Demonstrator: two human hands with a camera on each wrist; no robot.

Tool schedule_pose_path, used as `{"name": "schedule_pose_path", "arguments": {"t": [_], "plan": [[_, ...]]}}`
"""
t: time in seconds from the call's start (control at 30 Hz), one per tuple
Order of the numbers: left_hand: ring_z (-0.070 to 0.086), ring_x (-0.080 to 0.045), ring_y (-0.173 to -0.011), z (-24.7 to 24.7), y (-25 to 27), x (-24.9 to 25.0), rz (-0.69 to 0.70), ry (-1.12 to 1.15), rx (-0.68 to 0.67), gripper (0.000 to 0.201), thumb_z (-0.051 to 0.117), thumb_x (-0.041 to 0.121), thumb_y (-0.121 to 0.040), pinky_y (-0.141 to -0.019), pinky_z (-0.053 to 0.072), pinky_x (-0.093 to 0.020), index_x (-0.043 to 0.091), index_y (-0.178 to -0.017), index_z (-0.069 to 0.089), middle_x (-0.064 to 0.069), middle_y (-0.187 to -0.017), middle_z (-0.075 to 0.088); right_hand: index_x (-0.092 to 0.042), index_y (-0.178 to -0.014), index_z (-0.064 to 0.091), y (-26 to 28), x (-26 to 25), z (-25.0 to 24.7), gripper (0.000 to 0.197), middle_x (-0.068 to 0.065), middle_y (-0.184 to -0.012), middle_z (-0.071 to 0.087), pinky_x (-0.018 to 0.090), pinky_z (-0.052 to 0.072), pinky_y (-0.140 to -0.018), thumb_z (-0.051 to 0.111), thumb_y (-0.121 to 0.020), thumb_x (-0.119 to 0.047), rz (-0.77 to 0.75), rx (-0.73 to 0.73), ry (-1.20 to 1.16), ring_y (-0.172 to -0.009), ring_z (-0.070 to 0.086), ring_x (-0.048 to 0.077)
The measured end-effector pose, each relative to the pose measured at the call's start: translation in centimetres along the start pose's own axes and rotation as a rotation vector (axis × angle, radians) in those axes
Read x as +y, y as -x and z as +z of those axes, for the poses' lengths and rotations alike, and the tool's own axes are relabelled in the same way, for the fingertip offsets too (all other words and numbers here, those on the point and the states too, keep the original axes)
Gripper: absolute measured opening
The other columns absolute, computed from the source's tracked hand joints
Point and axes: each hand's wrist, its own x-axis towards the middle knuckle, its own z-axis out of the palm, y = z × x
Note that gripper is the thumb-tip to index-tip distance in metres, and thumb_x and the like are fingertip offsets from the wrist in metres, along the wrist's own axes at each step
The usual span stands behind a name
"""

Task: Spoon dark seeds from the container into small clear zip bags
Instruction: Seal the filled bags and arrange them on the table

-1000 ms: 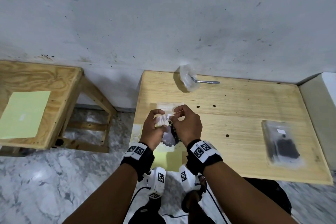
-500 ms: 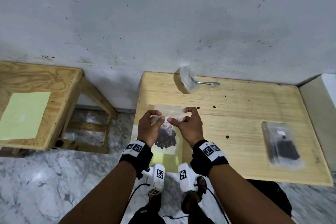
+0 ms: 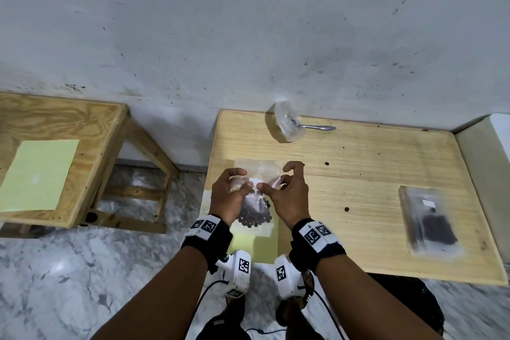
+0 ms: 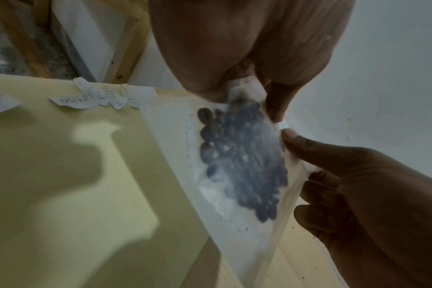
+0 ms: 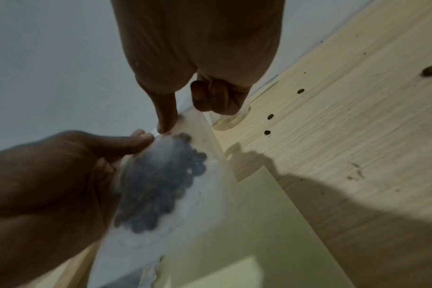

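Hands [image 3: 259,193] spread; wooden table [image 3: 358,174].

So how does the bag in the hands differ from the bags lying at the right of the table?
The held bag is pinched at its top by the left hand and right hand; the flat bags lie untouched. The held one is nearer the body. Both are clear and hold dark seeds.

The head view is evenly lit and fairly sharp, though its wide lens bows the table [image 3: 386,174] edges and smears the corners. My wrist views are dimmer and soft: the seeds [image 4: 244,161] blur into a dark patch behind hazy plastic, and my palms loom unfocused at the top. My hands cast hard-edged shadows across the yellow paper [image 4: 62,175] and the wood.
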Motion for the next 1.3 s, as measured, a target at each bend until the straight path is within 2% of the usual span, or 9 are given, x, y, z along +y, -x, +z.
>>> {"name": "schedule_pose_path", "arguments": {"t": [0.1,0.23,0.47,0.67,0.9,1.03,1.13,1.2,1.3], "plan": [[0.064,-0.029,-0.106,0.1,-0.3,0.0,-0.03,0.047,-0.003,0.022,0.075,0.009,-0.082,-0.082,0.05,-0.037,0.023,-0.096,0.066,-0.003,-0.11,0.07,-0.029,-0.082,0.052,0.0,0.6,0.2,0.035,-0.011,-0.075,0.057,0.031,0.043,-0.06,0.086,-0.074,-0.024,-0.089,-0.007,0.044,-0.054,0.042,0.009],[0.064,-0.031,-0.099,0.1,-0.4,0.1,0.008,0.028,-0.025,0.028,0.072,0.002,-0.083,-0.069,0.048,-0.024,0.027,-0.094,0.065,-0.004,-0.108,0.07,-0.033,-0.083,0.068,-0.1,0.9,0.1,0.022,-0.014,-0.082,0.066,0.028,0.047,-0.066,0.086,-0.075,-0.025,-0.068,-0.007,0.04,-0.059,0.048,0.004],[0.061,-0.015,-0.105,0.1,-0.1,0.5,0.017,0.01,0.005,0.025,0.075,0.003,-0.08,-0.087,0.05,-0.029,0.023,-0.093,0.066,0.008,-0.102,0.068,-0.031,-0.08,0.071,0.1,0.7,0.3,0.015,-0.011,-0.079,0.067,0.029,0.049,-0.067,0.085,-0.076,-0.032,-0.06,0.035,0.014,-0.064,0.055,0.011],[0.063,-0.016,-0.101,0.2,0.0,0.4,0.021,-0.006,0.071,0.019,0.076,0.011,-0.081,-0.085,0.05,-0.029,0.026,-0.088,0.066,0.011,-0.095,0.068,-0.032,-0.083,0.069,0.3,0.8,0.4,0.021,-0.011,-0.08,0.066,0.029,0.048,-0.065,0.087,-0.072,-0.03,-0.082,0.017,0.034,-0.062,0.052,0.008],[0.065,-0.017,-0.097,0.0,0.2,0.4,-0.009,0.052,-0.009,0.031,0.076,-0.003,-0.076,-0.082,0.053,-0.031,0.018,-0.097,0.067,0.0,-0.102,0.069,-0.033,-0.088,0.067,0.0,1.1,0.2,0.024,-0.008,-0.088,0.067,0.031,0.049,-0.064,0.086,-0.074,-0.031,-0.064,-0.019,0.001,-0.055,0.049,0.011],[0.065,-0.027,-0.091,-0.3,-0.6,0.5,-0.215,0.273,0.04,0.042,0.077,0.011,-0.058,-0.079,0.053,-0.038,0.026,-0.097,0.069,-0.013,-0.102,0.069,-0.031,-0.09,0.067,0.9,2.3,-0.6,0.019,-0.012,-0.093,0.066,0.037,0.053,-0.073,0.082,-0.079,-0.028,-0.015,-0.121,-0.047,-0.087,0.062,0.015],[0.063,-0.026,-0.089,-0.4,-0.9,0.7,-0.296,0.378,-0.029,0.044,0.074,0.006,-0.061,-0.078,0.049,-0.035,0.022,-0.101,0.069,-0.013,-0.091,0.067,-0.025,-0.087,0.071,1.6,3.1,-1.7,0.017,-0.007,-0.092,0.069,0.026,0.049,-0.072,0.082,-0.079,-0.014,0.055,-0.237,-0.042,-0.087,0.059,0.013],[0.064,-0.024,-0.094,0.0,-0.6,0.5,-0.269,0.329,-0.079,0.039,0.074,-0.002,-0.068,-0.077,0.053,-0.029,0.02,-0.101,0.071,-0.011,-0.099,0.066,-0.021,-0.092,0.072,1.7,3.3,-2.6,0.022,-0.005,-0.088,0.067,0.024,0.049,-0.071,0.081,-0.079,-0.006,0.085,-0.189,-0.031,-0.085,0.058,0.013],[0.064,-0.029,-0.11,1.5,0.2,-0.2,-0.228,0.175,-0.116,0.028,0.074,0.001,-0.077,-0.085,0.053,-0.038,0.025,-0.091,0.075,-0.01,-0.115,0.069,-0.024,-0.095,0.072,1.7,3.4,-4.3,0.026,-0.004,-0.084,0.063,0.033,0.053,-0.074,0.08,-0.078,-0.006,0.139,-0.084,-0.013,-0.084,0.061,0.019]]}}
